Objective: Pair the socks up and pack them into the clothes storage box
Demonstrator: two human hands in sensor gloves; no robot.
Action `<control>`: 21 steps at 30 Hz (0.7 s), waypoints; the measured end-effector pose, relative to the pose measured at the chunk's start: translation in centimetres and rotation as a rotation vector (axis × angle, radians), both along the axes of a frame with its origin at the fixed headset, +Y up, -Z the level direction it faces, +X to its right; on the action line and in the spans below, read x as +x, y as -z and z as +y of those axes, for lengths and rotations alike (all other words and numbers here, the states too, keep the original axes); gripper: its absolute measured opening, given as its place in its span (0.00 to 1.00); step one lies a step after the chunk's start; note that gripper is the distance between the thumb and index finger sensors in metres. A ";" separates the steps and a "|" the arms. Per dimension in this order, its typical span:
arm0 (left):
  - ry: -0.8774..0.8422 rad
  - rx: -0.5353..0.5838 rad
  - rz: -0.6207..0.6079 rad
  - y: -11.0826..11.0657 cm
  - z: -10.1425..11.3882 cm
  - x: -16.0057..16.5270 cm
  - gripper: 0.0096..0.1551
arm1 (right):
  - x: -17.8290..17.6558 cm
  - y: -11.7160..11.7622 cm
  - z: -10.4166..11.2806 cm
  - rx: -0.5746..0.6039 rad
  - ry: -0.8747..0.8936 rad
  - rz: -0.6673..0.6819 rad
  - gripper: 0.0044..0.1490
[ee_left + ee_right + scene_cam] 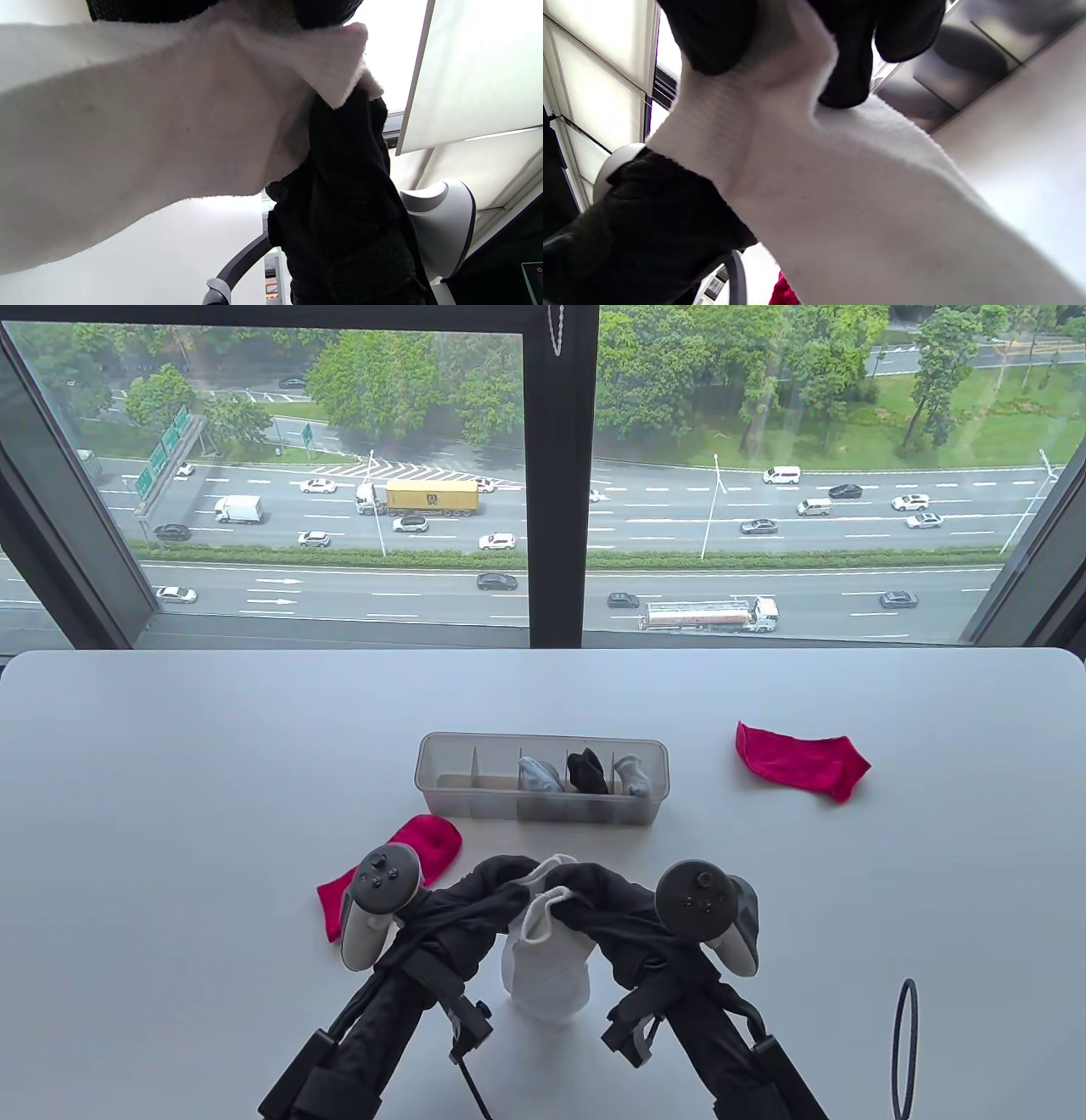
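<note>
Both hands hold up white socks (545, 959) by the cuff, above the table's near middle. My left hand (509, 878) grips the cuff from the left, my right hand (585, 891) from the right. The white fabric (127, 140) fills the left wrist view and also the right wrist view (865, 203), with gloved fingers (848, 63) curled over its cuff. The clear storage box (540, 778) stands just beyond, with grey, black and grey-white sock bundles in its right compartments. One red sock (407, 861) lies left of the hands, another red sock (802, 761) lies right of the box.
The white table (170, 780) runs to a window at its far edge. A black cable loop (905, 1044) lies at the near right. The box's left compartments hold nothing.
</note>
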State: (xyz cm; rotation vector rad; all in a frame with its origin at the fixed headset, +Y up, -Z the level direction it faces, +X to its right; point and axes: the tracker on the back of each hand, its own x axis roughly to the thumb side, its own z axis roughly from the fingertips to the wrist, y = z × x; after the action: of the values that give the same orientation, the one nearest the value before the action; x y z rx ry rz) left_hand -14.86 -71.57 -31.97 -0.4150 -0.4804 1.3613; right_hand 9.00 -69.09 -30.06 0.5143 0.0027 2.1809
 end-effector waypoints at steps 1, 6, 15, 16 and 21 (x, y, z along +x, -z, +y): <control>-0.016 -0.001 -0.010 -0.1 0.0 0.1 0.24 | 0.1 -0.1 0.0 0.018 -0.001 -0.012 0.26; -0.105 -0.002 -0.101 -0.7 0.0 1.1 0.35 | 0.2 -0.6 0.5 0.077 0.009 -0.099 0.27; 0.103 0.218 0.100 -1.6 2.0 1.5 0.24 | 0.7 0.0 0.6 0.083 -0.077 -0.067 0.45; 0.104 0.212 0.087 -1.6 2.1 1.2 0.23 | 1.0 0.4 0.7 0.036 -0.135 0.046 0.53; 0.219 0.265 0.086 -1.5 2.6 1.0 0.24 | 1.9 0.8 0.0 -0.042 0.003 -0.006 0.27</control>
State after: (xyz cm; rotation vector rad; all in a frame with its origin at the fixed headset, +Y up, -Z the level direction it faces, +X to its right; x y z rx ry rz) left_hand -13.86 -69.02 -30.52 -0.1842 -0.5209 1.0826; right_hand 10.95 -69.13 -30.83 0.4832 0.0441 2.1749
